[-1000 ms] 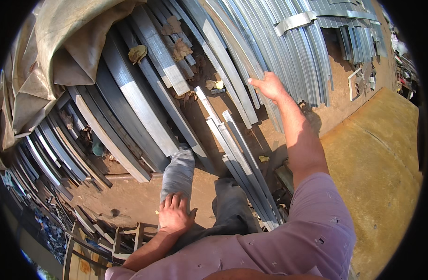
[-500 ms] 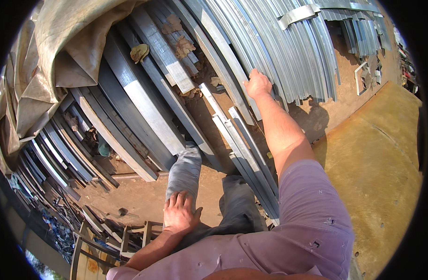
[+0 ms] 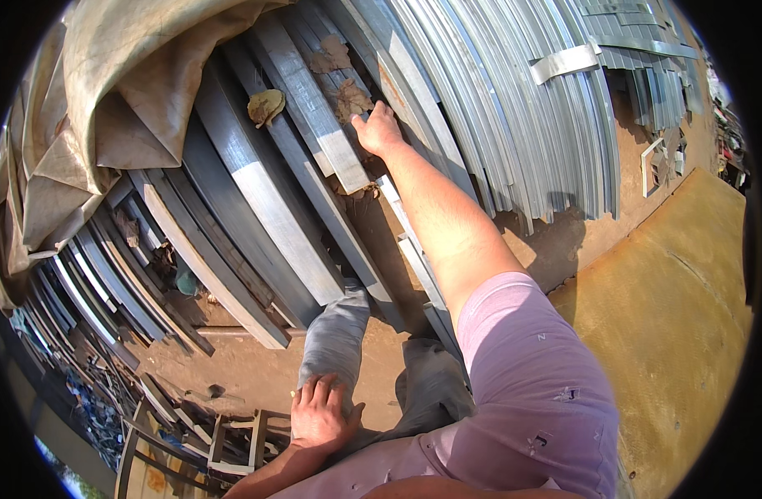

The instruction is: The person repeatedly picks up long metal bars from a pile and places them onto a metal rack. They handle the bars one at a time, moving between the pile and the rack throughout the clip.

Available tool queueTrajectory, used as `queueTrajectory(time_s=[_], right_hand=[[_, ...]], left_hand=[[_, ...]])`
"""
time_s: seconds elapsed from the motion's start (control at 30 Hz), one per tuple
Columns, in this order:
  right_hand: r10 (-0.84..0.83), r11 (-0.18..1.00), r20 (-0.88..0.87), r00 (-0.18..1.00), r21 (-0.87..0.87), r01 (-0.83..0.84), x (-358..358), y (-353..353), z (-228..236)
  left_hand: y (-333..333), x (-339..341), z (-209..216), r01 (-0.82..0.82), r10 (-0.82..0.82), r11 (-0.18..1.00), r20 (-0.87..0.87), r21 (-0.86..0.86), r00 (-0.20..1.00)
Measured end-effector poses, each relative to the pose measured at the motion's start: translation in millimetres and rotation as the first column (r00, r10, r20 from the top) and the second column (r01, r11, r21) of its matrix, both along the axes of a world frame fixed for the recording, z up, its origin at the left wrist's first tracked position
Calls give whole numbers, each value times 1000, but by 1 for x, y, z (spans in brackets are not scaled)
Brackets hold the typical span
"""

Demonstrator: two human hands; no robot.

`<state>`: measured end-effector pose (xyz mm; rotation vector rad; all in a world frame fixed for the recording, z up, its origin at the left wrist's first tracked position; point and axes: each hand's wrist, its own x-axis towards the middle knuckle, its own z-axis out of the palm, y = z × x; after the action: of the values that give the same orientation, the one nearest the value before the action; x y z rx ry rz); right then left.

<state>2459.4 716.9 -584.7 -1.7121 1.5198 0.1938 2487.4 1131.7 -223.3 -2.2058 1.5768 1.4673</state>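
Note:
My right arm stretches forward over the metal profiles. My right hand (image 3: 378,131) is beside a dry brown leaf (image 3: 352,101), between a broad silvery metal bar (image 3: 318,112) and a long metal profile (image 3: 422,100). Its thumb stands apart from the bent fingers, and nothing shows in its grip. My left hand (image 3: 324,409) rests flat on my grey trouser leg (image 3: 335,333), fingers spread. Narrow pale metal profiles (image 3: 418,258) lie under and beside my right forearm, partly hidden by it.
Thin galvanized strips (image 3: 522,125) lie stacked at the upper right, crossed by a metal band (image 3: 564,64). A tan tarp (image 3: 140,75) covers the upper left. A yellowish sheet (image 3: 663,333) lies on the right. Wooden frames (image 3: 239,441) stand at the lower left.
My right hand has moved left, from the edge of the galvanized strips to beside the dry leaves. The left hand stays on my leg. The view has shifted slightly.

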Motion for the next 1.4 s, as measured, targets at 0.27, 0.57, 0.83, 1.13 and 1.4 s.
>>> queueTrajectory(time_s=[0.27,0.57,0.83,1.13,1.4], right_hand=[[32,999,-71,997,16,-31,72,-80,-48],[159,979,-242,957,-88,-185,83,-87,-16],[132,982,-214,968,-105,-157,65,-73,40],[-265,945,344,901,277,172,-147,22,200],[-306,903,52,951,333,272,-363,197,422]], left_hand=[[7,23,-6,-73,75,993,20,-96,997],[18,16,-2,-69,73,991,34,-117,997],[28,-1,8,-60,64,988,19,-139,998],[35,-27,6,-65,71,988,40,-137,997],[48,-58,4,16,-18,1000,100,20,995]])
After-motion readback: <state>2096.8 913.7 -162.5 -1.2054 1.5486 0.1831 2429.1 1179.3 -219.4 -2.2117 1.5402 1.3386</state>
